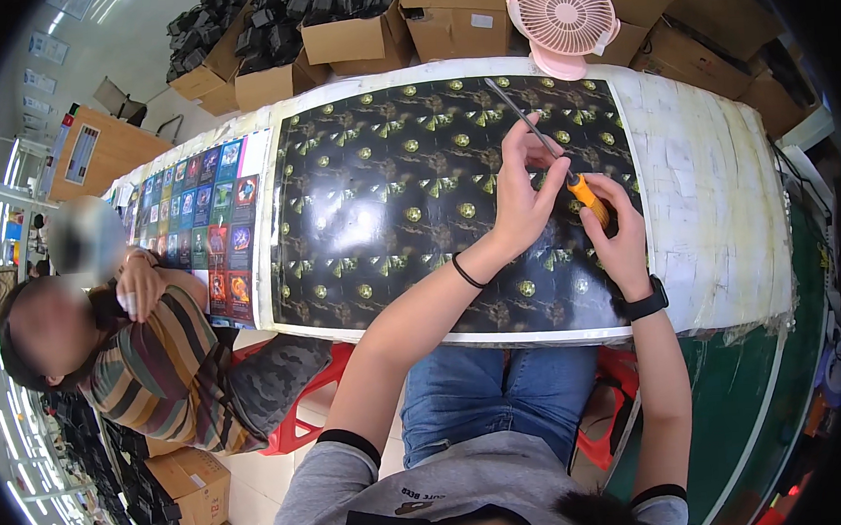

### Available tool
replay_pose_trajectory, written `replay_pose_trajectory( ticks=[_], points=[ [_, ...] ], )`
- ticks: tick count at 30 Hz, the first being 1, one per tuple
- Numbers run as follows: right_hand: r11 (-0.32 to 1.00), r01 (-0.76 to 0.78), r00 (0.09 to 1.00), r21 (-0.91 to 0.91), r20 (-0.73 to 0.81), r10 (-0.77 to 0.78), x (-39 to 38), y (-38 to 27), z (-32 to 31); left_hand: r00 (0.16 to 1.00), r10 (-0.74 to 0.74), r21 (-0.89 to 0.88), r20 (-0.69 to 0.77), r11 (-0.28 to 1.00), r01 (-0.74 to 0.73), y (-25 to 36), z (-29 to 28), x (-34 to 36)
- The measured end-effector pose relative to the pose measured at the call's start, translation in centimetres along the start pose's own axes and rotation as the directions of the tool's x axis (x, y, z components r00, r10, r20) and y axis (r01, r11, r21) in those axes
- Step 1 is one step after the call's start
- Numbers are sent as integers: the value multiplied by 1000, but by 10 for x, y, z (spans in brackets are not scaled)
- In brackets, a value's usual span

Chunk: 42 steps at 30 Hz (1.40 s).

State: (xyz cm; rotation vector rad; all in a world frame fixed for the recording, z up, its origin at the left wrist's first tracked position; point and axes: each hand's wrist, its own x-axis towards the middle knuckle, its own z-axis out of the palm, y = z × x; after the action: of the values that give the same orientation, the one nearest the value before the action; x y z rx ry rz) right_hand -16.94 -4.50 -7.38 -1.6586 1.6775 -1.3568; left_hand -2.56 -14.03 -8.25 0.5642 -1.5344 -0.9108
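From the head view, I see my right hand (pixel 621 236) clenched around the orange handle of a screwdriver (pixel 569 174), so that grip is plainly grasping the tool. The handle sits low in the fist, over the right part of the dark patterned sheet (pixel 378 198) that covers the table (pixel 714 177). The screwdriver's long axis runs on a diagonal: from the handle it climbs up and to the left, its thin metal shaft ending at a tip near the far edge of the sheet, just short of the pink fan (pixel 564 13).

My left hand (pixel 524 191) is just beside the right one, on its left, fingers half spread and curled toward the shaft. It meets the shaft right above the handle; I judge the fingertips touch the metal, though I cannot tell whether they pinch it or only steady it. So the shaft lies nearer the left hand, the handle belongs to the right.

To the left of the dark sheet lies a sheet of colourful cards (pixel 210 213). A seated person in a striped shirt (pixel 157 365) leans at that end of the table, well apart from my hands. Cardboard boxes (pixel 444 11) stand beyond the table.
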Motion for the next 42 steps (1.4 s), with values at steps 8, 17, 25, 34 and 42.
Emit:
replay_pose_trajectory(
  ticks=[8, 17, 25, 34, 42],
  points=[
    [989, 86, 996, -120, -6, -88, 0, 1, 1, 1000, -18, -22, 1, 1000, 18, -2, 1, 0],
    [985, 116, 978, -129, -161, -136, -1, -4, 1, 998, -45, -30, -33, 999, 44, -4, 0, -2],
    [981, 101, 984, -168, -127, -124, 0, -6, -1, 997, -72, -64, -41, 995, 70, -1, 1, -2],
    [988, 85, 988, -126, -117, -100, 0, -4, 2, 994, -88, -117, -60, 990, 81, -2, 1, -2],
    [992, 80, 990, -98, -110, -90, 1, -6, 1, 994, -102, -151, -43, 984, 95, -2, 0, -2]
  ],
)
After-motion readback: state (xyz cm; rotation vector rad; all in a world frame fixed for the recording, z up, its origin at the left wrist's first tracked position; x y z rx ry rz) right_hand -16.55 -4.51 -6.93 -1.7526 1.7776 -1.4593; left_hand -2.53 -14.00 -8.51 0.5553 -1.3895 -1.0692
